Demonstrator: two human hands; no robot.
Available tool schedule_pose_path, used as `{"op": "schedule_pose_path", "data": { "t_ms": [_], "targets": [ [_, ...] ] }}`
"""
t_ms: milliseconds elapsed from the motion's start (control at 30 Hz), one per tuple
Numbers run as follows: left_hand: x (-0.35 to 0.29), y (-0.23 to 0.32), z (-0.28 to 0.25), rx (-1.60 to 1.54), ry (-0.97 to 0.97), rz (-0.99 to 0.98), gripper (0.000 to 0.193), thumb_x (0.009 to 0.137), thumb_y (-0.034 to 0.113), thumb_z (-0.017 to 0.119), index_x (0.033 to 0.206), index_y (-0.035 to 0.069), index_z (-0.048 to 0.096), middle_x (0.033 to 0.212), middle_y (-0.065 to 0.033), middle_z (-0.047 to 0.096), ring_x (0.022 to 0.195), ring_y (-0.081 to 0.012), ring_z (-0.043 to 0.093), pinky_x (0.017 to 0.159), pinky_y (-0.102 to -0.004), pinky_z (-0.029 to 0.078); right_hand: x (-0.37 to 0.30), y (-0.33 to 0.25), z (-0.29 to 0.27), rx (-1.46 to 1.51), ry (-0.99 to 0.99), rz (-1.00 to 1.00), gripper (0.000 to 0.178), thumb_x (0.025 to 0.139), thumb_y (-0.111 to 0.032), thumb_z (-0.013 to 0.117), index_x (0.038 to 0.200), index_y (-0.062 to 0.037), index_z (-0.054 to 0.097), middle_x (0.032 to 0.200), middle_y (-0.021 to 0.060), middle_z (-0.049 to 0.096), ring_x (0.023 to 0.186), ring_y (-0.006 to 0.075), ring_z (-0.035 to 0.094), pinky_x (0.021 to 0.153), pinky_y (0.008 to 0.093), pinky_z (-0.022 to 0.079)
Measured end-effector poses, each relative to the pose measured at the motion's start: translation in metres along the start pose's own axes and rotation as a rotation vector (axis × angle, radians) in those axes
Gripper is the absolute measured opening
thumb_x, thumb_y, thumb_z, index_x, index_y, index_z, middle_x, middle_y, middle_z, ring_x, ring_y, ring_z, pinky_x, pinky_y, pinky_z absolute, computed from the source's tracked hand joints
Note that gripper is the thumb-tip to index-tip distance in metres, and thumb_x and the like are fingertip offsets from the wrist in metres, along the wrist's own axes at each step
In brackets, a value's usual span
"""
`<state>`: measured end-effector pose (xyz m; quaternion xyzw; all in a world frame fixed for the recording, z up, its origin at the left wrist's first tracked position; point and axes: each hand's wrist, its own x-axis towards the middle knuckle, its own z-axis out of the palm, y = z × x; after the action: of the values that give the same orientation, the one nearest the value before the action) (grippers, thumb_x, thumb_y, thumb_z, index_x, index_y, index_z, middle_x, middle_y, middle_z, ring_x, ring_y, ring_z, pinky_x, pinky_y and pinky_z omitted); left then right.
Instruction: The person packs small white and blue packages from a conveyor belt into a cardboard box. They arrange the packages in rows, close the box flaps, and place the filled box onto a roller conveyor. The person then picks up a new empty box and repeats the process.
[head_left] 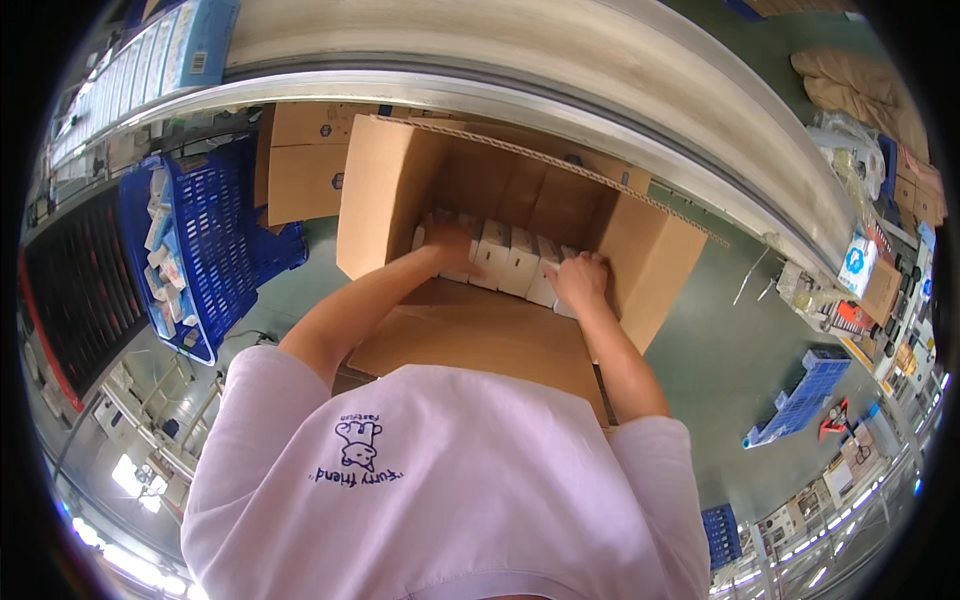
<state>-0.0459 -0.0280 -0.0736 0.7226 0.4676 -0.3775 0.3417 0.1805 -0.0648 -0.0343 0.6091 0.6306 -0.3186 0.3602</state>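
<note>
A row of several small white boxes (pixel 518 262) stands side by side inside an open cardboard carton (pixel 385 190). My left hand (pixel 452 245) reaches over the left end of the row; motion smears its fingers. At the row's right end, my right hand (pixel 582 280) has its fingers bent over the last box, gripping it near the carton's right wall. The carton's near flap (pixel 470 340) is folded out toward my body. What lies under the boxes is hidden.
A conveyor rail (pixel 500 90) curves behind the carton, with light blue boxes (pixel 195 50) at its left. More cartons (pixel 305 165) stand beside a blue crate (pixel 215 230) of small packages. A blue pallet (pixel 800 395) sits on the green floor at right.
</note>
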Motion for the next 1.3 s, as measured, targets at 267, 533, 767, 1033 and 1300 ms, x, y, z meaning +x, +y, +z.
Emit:
{"op": "schedule_pose_path", "data": {
  "t_ms": [267,533,767,1033,1300],
  "targets": [
    [0.022,0.001,0.053,-0.178,0.141,0.2,0.079,0.052,0.043,0.079,0.119,0.011,0.052,0.124,-0.0131,0.047,0.116,-0.0332,0.041,0.099,-0.054,0.028,-0.003,0.023,0.027,0.296,-0.027,-0.213,0.097,0.054,-0.023,0.083,0.132,-0.0035,0.031,0.117,0.0242,0.05,0.106,0.0391,0.051,0.089,0.0402,0.045],
    [-0.21,-0.19,-0.181,-1.143,0.409,0.615,0.021,0.084,0.022,0.063,0.091,0.002,0.064,0.087,-0.0069,0.066,0.082,-0.0139,0.062,0.075,-0.0275,0.049,-0.073,0.008,-0.239,1.256,-0.087,-1.02,0.051,0.079,-0.019,0.067,0.124,-0.005,0.048,0.091,0.0071,0.06,0.069,0.0111,0.057,0.061,0.0224,0.047],
    [-0.213,-0.439,-0.214,-0.345,1.454,-0.711,0.041,0.082,0.031,0.06,0.116,0.009,0.056,0.123,-0.0133,0.051,0.112,-0.0292,0.049,0.094,-0.0378,0.04,0.033,0.002,-0.268,0.18,0.878,-0.525,0.038,0.085,-0.024,0.058,0.117,-0.0041,0.051,0.099,0.0154,0.059,0.089,0.0277,0.058,0.08,0.0364,0.045],
    [-0.184,-0.467,-0.259,-0.651,1.195,-0.841,0.095,0.061,0.075,0.059,0.122,0.003,0.051,0.107,-0.0184,0.061,0.099,-0.0285,0.059,0.087,-0.0362,0.045,0.022,-0.011,-0.276,0.073,0.875,-0.39,0.039,0.084,-0.016,0.056,0.12,-0.0058,0.047,0.087,0.0127,0.058,0.077,0.0274,0.058,0.069,0.0367,0.046],
    [-0.105,-0.262,-0.286,-0.803,0.861,-0.05,0.1,0.057,0.068,0.069,0.116,-0.009,0.047,0.101,-0.0239,0.06,0.096,-0.0328,0.059,0.084,-0.0371,0.047,0.018,-0.008,-0.295,0.821,0.718,-0.313,0.065,0.084,-0.045,0.055,0.125,0.0009,0.034,0.103,0.0215,0.059,0.093,0.0318,0.059,0.078,0.0387,0.045]
  ]
}}
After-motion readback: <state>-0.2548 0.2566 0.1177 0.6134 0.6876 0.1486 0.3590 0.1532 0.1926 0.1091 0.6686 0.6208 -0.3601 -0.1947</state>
